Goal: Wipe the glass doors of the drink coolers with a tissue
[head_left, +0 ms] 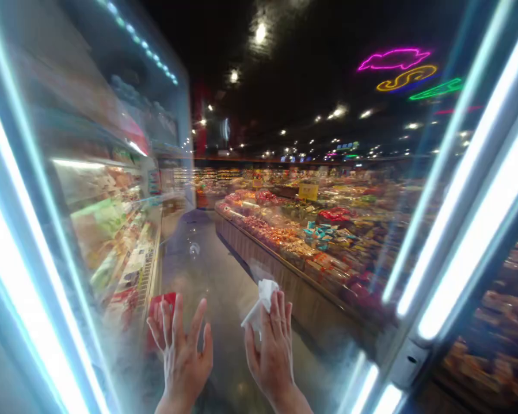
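My left hand point(182, 351) is spread flat, fingers apart, pressed against a glass door point(224, 264) in front of me. It holds nothing. My right hand point(271, 345) presses a crumpled white cloth point(261, 302) against the same glass, fingers flat over it. The cloth sticks out above and left of the fingers. Both hands are low in the view, side by side.
Lit strips of the door frame run at the far left point(8, 270) and right point(470, 207). Through the glass I see a shop aisle floor point(198, 270), chilled shelves point(112, 230) on the left, a long counter of packed goods point(311, 241) on the right, and neon signs point(397, 69) overhead.
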Demonstrator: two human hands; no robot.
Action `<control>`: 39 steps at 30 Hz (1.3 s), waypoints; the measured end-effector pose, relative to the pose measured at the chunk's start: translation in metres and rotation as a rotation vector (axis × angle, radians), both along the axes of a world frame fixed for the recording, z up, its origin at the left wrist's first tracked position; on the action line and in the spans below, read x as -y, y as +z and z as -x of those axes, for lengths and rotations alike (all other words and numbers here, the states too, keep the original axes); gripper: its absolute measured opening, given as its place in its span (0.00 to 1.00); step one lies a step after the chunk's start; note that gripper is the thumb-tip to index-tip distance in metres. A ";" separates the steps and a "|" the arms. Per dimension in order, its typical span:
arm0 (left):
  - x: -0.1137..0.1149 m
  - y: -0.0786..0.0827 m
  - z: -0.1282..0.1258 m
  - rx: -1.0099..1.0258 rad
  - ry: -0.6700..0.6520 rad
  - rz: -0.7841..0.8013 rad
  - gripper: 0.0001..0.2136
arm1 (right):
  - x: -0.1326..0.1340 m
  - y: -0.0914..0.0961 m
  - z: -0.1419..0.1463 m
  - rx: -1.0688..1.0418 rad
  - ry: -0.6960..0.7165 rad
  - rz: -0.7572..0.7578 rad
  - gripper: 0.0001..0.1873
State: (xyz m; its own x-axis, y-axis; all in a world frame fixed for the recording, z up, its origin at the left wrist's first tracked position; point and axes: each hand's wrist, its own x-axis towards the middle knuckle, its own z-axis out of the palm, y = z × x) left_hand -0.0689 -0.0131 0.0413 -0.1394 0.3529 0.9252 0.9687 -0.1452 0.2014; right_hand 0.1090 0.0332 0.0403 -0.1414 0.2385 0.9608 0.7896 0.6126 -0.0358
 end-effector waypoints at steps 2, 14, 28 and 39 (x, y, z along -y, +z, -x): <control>0.004 -0.001 0.013 0.013 0.009 0.003 0.41 | 0.002 0.002 0.012 0.100 0.042 -0.004 0.40; 0.023 -0.013 0.067 0.058 0.020 0.050 0.36 | 0.020 0.008 0.074 0.105 0.038 0.036 0.38; 0.032 -0.013 0.070 0.035 -0.014 0.075 0.37 | 0.020 0.018 0.074 0.056 0.016 0.064 0.38; 0.021 -0.006 0.024 -0.007 -0.040 0.079 0.38 | 0.011 0.021 0.018 0.153 0.023 0.079 0.38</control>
State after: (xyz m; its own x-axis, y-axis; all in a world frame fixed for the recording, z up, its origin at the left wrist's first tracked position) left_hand -0.0931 -0.0340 0.0356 -0.1176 0.4297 0.8953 0.9638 -0.1679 0.2072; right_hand 0.0909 0.0222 0.0614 -0.2912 0.3072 0.9060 0.7753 0.6306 0.0353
